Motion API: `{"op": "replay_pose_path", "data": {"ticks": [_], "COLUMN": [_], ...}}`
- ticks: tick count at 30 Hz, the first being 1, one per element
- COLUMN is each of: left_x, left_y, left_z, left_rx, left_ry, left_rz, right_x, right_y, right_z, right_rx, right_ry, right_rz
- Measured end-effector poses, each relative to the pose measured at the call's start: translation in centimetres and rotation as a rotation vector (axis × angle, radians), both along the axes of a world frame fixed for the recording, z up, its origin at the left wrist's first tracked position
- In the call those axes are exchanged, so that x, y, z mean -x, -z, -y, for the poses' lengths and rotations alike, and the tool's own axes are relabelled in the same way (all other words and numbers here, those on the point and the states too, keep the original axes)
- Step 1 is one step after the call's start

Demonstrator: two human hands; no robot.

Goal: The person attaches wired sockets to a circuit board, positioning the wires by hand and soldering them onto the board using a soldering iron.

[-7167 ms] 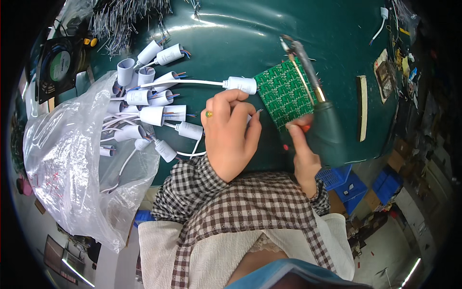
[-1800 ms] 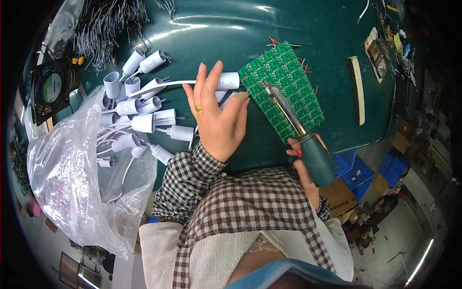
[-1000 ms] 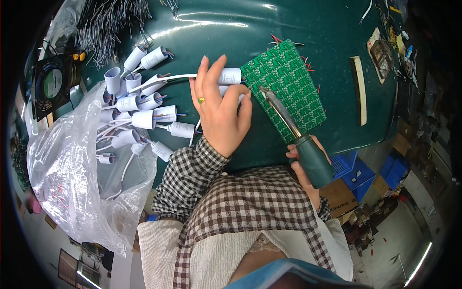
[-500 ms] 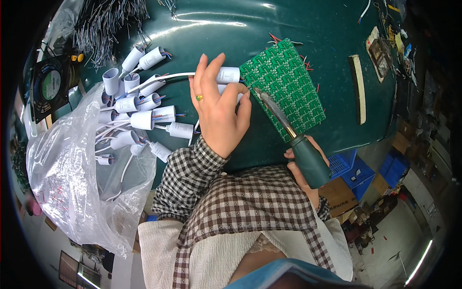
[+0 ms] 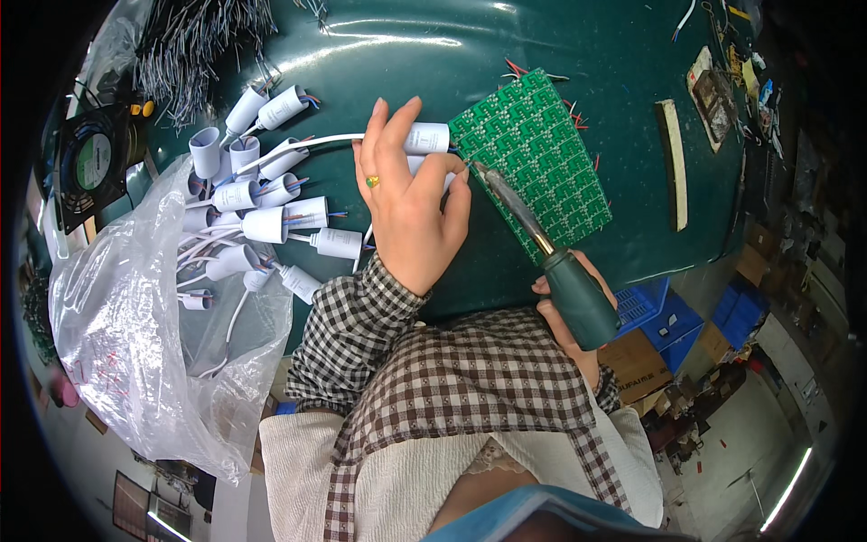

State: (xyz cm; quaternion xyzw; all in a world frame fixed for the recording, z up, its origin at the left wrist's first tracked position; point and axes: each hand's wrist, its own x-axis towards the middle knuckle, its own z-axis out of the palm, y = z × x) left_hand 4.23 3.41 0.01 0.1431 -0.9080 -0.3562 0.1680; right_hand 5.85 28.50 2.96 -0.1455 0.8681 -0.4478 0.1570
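My left hand (image 5: 411,203) is over the left edge of a green circuit board panel (image 5: 542,144). Its thumb and forefinger pinch a thin wire at that edge, while the other fingers stretch forward. A white lamp-holder-like cylinder (image 5: 427,138) with a white cable lies by these fingers, its end against the board; a second one is partly hidden beneath the hand. In my right hand (image 5: 564,336) is a soldering iron (image 5: 578,298) with a thick dark green handle. The iron's tip rests at the board's left edge, right beside my left fingertips.
Several white cylinders (image 5: 265,225) with cables and coloured wire ends are heaped at left, on a clear plastic bag (image 5: 135,343). Behind them lie a bundle of cut wires (image 5: 194,54) and a black fan (image 5: 95,163). A pale strip (image 5: 673,167) and a stained pad (image 5: 711,99) lie right.
The soldering iron's tip has shifted very slightly left and up, toward my left fingertips. Both hands otherwise keep their hold, and the board is almost where it was.
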Motion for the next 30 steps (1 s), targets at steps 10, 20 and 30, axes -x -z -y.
{"op": "replay_pose_path", "data": {"ticks": [10, 20, 30], "left_x": [0.1, 0.0, 0.0], "left_y": [0.1, 0.1, 0.1], "left_z": [0.0, 0.0, -0.1], "left_rx": [0.001, 0.006, 0.014], "left_ry": [-0.001, -0.014, -0.008], "left_rz": [-0.007, 0.001, 0.002], "right_x": [-0.1, 0.0, 0.0], "right_y": [0.2, -0.2, -0.2], "right_z": [-0.2, -0.6, -0.1], "right_rx": [0.022, -0.049, 0.153], "right_ry": [-0.017, -0.056, 0.038], "right_rz": [-0.008, -0.048, 0.066]}}
